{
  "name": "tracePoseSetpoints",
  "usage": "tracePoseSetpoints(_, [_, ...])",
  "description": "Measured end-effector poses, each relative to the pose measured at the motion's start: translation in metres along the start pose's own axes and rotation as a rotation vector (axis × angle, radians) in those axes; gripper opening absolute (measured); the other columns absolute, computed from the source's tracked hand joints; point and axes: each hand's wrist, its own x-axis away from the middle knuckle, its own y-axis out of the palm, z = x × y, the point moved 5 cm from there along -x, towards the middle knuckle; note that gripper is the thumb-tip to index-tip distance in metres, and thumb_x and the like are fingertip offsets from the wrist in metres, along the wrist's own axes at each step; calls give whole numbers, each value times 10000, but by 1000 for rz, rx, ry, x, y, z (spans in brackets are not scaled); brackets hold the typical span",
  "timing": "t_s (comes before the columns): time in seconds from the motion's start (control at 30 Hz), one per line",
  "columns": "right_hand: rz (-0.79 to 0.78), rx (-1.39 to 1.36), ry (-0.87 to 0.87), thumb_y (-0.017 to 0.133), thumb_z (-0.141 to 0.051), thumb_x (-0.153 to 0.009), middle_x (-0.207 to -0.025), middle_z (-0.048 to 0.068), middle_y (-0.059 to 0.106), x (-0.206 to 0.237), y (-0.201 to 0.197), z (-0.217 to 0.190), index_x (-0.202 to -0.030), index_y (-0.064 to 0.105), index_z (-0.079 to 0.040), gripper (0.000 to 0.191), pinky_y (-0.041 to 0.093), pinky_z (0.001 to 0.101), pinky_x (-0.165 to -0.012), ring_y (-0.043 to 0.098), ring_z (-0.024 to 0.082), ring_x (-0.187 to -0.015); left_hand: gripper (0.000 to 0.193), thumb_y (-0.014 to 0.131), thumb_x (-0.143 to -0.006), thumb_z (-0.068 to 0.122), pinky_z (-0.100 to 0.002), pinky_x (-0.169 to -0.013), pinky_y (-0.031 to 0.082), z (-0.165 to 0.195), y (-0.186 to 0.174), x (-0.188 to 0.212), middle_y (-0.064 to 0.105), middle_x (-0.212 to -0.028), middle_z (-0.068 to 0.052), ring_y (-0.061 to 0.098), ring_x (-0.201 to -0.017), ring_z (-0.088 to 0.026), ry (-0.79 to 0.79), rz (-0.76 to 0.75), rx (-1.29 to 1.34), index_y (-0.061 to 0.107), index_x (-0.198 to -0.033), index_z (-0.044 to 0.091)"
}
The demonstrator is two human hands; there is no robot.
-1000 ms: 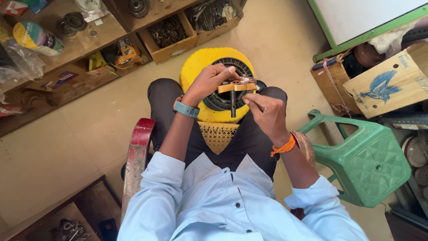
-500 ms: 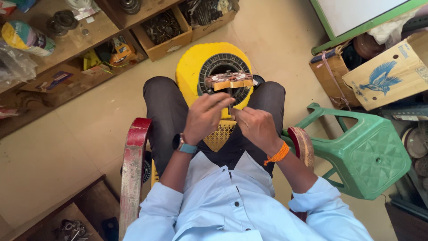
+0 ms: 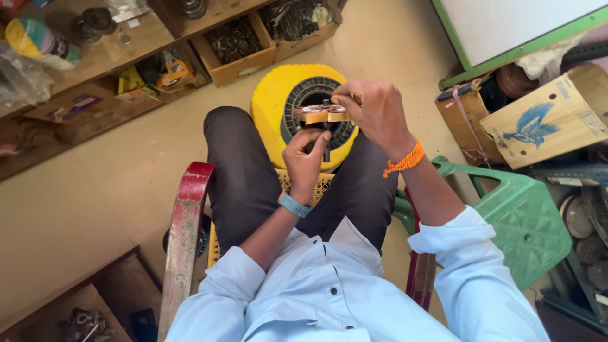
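a: status of the work in hand?

b: i see the left hand [image 3: 306, 159] curled tight round a dark shaft that hangs below a small flat round part [image 3: 320, 114], tan with copper-coloured windings, held up above the lap. the right hand [image 3: 375, 109] pinches that part's right edge between thumb and fingers. i judge this as mid-work: the part is off any mount, held in the air over a yellow housing [image 3: 273, 101] with a black ribbed ring inside, which stands on the floor between the knees. nothing is fitted into that ring yet, as far as i can tell.

a: containers?

b: a cardboard box [image 3: 235, 52] on the floor by the low shelf holds a heap of small dark metal pieces; a second box [image 3: 297, 25] beside it holds tangled dark parts, too small to sort. to the right, a tan carton with a blue bird print [image 3: 550, 124] is shut; an open box [image 3: 467, 109] behind it shows a brown round thing inside. a green plastic stool [image 3: 519, 215] stands near the right elbow.
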Motion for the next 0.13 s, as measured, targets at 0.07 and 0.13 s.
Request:
tracePoseSetpoints(0.07, [-16,-20,7,776,-162,-930,-859,123,744,-8,11,5,-968,779,-70,100,541,371,-666,714,281,-741,137,787,-931,95,-243,-608,434,-7,4,5,663,-827,-34,537,-686,-53,-35,57,7,733,-900,-27])
tracePoseSetpoints(0.13, [-11,-42,6,764,-160,-936,-887,104,761,-14,15,13,-982,778,-72,100,549,355,-688,727,253,-765,140,791,-931,99,-244,-604,415,-13,3,7,652,-836,-35,512,-683,-51,-60,86,5,732,-899,-24])
